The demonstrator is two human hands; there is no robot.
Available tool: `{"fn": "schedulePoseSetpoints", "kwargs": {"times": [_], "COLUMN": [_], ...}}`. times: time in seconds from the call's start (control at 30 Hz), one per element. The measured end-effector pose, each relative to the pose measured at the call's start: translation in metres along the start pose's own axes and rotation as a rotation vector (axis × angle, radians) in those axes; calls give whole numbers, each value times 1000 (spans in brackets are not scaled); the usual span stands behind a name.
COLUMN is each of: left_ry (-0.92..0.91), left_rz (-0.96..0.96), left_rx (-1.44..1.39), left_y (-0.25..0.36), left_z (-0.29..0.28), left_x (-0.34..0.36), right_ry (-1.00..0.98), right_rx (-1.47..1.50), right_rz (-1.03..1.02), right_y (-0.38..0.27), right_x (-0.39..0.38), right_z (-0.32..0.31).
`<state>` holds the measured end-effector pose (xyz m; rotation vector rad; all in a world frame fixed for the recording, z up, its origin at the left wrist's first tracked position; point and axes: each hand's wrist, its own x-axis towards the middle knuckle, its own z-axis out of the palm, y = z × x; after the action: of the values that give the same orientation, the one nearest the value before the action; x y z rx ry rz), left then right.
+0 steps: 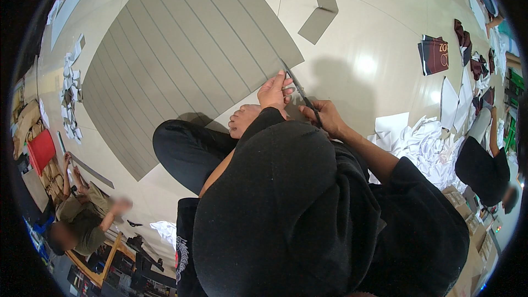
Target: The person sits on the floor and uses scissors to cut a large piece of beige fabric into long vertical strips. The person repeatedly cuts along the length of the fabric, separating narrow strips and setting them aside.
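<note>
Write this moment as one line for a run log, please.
left hand: pressing grey board edge | right hand: grip shut on scissors | blades: at board's corner | cut strip: floor, apart

- Your left hand (275, 91) is pressing on the near edge of the grey cardboard sheet (187, 55); your bare foot (242, 118) is crowding it from just below.
- Your right hand (324, 116) is working the scissors (301, 93) toward the sheet's corner.
- Bare floor (357, 49) is lying open beyond that corner.
- The white paper scrap pile (423, 143) is blocking your right.
</note>
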<state>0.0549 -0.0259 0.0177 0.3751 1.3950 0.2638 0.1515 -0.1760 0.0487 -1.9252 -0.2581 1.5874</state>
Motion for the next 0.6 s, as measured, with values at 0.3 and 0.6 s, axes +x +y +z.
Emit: {"fn": "schedulePoseSetpoints", "kwargs": {"times": [0.3, 0.6], "left_ry": [15, -1], "left_rz": [0, 3], "left_rx": [10, 14], "left_y": [1, 3], "left_z": [2, 1], "left_x": [-2, -3], "right_ry": [-4, 7], "right_rx": [2, -2], "right_rz": [0, -33], "right_y": [-2, 17], "right_x": [-2, 8], "right_z": [0, 1]}}
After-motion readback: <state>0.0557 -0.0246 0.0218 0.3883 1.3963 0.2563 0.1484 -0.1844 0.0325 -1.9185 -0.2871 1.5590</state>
